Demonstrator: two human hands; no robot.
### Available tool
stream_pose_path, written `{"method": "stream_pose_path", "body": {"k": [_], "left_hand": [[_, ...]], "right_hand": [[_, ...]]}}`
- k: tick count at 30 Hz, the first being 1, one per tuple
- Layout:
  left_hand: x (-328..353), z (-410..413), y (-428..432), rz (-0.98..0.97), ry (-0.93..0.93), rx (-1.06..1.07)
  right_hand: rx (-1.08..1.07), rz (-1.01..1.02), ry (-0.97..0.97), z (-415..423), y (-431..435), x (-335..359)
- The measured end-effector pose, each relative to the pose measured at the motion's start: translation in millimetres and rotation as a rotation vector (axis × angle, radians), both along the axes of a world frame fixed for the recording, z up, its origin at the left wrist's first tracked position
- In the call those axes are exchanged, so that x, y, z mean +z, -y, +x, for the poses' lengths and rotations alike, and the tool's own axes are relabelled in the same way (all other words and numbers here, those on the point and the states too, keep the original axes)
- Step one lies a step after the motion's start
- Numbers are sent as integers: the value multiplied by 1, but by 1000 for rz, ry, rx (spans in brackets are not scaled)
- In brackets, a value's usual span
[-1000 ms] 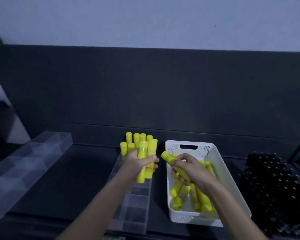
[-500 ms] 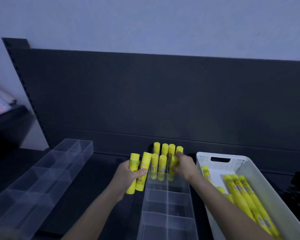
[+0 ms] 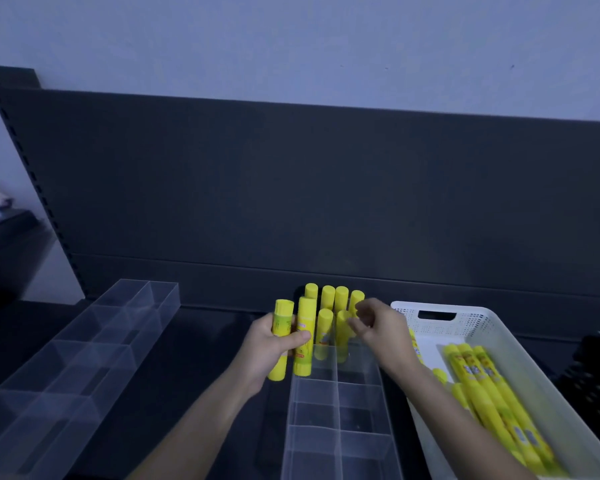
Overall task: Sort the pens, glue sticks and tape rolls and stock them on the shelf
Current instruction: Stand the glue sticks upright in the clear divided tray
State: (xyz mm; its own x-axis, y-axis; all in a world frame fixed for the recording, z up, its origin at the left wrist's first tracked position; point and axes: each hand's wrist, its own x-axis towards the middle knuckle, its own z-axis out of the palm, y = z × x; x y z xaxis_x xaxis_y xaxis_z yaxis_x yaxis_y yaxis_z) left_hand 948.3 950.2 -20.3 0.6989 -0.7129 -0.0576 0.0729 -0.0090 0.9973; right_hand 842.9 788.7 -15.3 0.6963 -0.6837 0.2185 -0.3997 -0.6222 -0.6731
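My left hand (image 3: 265, 349) grips two yellow glue sticks (image 3: 293, 336) upright, just left of a clear divided organiser (image 3: 338, 410) on the dark shelf. Several more yellow glue sticks (image 3: 333, 303) stand upright in the organiser's far compartments. My right hand (image 3: 378, 325) hovers over those far compartments with fingers loosely curled and nothing in them, close to the standing sticks. A white perforated basket (image 3: 492, 327) at the right holds several more glue sticks (image 3: 482, 379) lying flat.
A second clear divided organiser (image 3: 70, 372) lies at an angle at the left of the shelf. The dark back panel (image 3: 326, 188) rises right behind the organisers. A black object (image 3: 596, 375) sits at the far right edge.
My right hand has let go of the glue stick it set into the far compartment and lifted slightly. The view has moved closer. My left hand still holds its two sticks.
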Motion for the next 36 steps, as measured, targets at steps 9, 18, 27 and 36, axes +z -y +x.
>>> {"method": "stream_pose_path", "body": {"k": [9,18,27,36], "left_hand": [[9,-28,29,-60,-54,-16],[0,-15,20,53,-185,-23],[-8,-3,11,31,57,-46],[-14,-3,15,7,56,-53]], "right_hand": [[306,564,207,-25,-23,9],[-40,-47,-210,-28,30,8],[-1,-12,-257,4,25,-15],[1,120,21,-6,29,-6]]}}
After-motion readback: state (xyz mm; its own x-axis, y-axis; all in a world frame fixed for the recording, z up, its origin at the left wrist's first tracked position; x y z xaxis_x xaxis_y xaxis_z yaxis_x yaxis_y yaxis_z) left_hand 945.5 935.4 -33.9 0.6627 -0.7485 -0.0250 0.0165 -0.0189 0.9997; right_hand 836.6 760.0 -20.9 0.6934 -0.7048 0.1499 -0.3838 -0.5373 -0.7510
